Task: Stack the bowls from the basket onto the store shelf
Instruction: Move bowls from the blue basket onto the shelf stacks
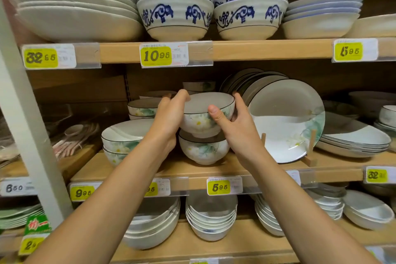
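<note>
The held bowl [203,118] was white with a thin dark rim line and a pale yellow-and-green floral print. The bowl beneath [203,150] carried the same print. The upright plate [285,122] was white, dark-rimmed, with a green leaf motif. The top-shelf bowls [175,15] were off-white with blue scroll pattern. The shelf [257,49] was light wood. The price tags [156,55] were yellow with dark numerals.

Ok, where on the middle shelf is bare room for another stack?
Bare wood shows on the middle shelf in front of the lower bowl, and left of the large bowls. Crowded between the held bowl and propped plate.
</note>
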`<state>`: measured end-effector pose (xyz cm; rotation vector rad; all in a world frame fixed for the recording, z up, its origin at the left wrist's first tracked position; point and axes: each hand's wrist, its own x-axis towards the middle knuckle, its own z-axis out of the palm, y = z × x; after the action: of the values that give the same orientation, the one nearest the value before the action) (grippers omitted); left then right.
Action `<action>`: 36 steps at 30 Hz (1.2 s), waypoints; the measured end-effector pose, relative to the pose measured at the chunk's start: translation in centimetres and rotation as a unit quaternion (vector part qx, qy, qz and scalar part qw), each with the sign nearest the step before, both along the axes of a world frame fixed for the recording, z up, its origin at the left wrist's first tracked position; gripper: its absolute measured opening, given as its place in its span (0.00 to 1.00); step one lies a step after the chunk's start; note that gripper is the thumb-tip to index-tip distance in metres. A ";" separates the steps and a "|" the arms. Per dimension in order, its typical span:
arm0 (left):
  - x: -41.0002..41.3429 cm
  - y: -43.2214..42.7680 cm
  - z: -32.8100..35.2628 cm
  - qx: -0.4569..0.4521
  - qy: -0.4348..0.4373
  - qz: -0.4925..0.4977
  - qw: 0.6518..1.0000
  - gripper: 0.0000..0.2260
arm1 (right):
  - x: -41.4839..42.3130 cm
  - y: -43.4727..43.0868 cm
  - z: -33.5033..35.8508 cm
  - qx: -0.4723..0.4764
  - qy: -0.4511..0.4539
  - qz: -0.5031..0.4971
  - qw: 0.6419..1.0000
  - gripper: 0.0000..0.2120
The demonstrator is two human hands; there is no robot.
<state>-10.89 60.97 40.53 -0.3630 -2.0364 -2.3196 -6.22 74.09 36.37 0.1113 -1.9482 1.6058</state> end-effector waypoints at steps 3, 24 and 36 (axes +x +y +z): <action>-0.5 0.5 -0.4 -0.005 -0.017 0.025 1.000 0.20 | -0.5 -0.1 -0.6 0.026 -0.014 -0.018 0.999 0.55; -4.0 3.5 -3.7 -0.146 0.023 0.104 0.984 0.23 | -2.3 0.5 -4.3 0.105 -0.077 -0.069 0.989 0.35; -3.3 3.7 -3.6 -0.262 0.119 0.128 0.949 0.17 | -2.2 0.3 -4.7 0.127 -0.066 -0.069 0.987 0.32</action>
<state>-14.24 64.64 36.89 -0.3433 -2.3732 -1.4894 -8.42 74.39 31.66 -0.0287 -2.2068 1.2999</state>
